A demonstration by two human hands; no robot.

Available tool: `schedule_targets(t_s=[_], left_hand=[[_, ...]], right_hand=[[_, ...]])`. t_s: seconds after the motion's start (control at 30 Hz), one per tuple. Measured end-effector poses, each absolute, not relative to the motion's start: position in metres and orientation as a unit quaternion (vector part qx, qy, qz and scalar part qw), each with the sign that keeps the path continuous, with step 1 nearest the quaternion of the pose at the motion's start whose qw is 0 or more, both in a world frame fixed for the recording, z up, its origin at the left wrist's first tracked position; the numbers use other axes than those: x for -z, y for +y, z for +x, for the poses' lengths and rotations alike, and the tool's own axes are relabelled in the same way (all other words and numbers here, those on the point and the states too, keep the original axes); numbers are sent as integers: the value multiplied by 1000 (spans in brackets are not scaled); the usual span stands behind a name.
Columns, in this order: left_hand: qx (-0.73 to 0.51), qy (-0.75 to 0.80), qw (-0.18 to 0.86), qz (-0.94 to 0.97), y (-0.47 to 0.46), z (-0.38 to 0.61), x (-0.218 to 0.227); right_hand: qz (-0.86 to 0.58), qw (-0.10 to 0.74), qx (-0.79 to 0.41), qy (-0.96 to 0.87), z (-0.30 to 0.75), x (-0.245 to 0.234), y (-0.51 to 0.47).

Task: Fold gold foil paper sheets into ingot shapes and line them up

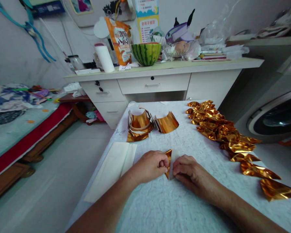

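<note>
Between my hands is a small sheet of gold foil paper (171, 163), gold at its left and pale on its right part, partly folded. My left hand (152, 165) is closed on its left edge, the fingers curled in a pinch. From the other side my right hand (190, 171) grips the pale edge with bent fingers. Beyond them lie two curled stacks of gold foil sheets, the left stack (138, 124) and the right stack (167, 123). A row of folded gold foil ingots (223, 132) runs along the table's right side.
White paper sheets (109, 168) lie left of my left forearm on the cloth-covered table (160, 207). Behind stands a white desk (157, 81) with a watermelon half (146, 53) and an orange bag (120, 42). A washing machine (279, 106) is at right, a bed (26, 129) at left.
</note>
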State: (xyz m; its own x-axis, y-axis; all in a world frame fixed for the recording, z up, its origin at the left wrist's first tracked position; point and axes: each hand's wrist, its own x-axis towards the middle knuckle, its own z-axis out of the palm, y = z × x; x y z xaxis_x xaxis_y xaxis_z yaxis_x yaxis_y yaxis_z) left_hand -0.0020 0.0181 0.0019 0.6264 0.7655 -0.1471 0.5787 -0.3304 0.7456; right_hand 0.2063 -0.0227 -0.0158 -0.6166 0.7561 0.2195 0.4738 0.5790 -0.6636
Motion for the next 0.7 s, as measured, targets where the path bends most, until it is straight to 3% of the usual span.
schedule_targets(t_s=[0.23,0.7], left_hand=[[-112,401,340,843,16,-1,1],[-105,398,337,847,12,-1,-1]], right_hand=[[-394,251,-308,-829,203,17,-23],[-447,201,-322,-810,194,10,-10]])
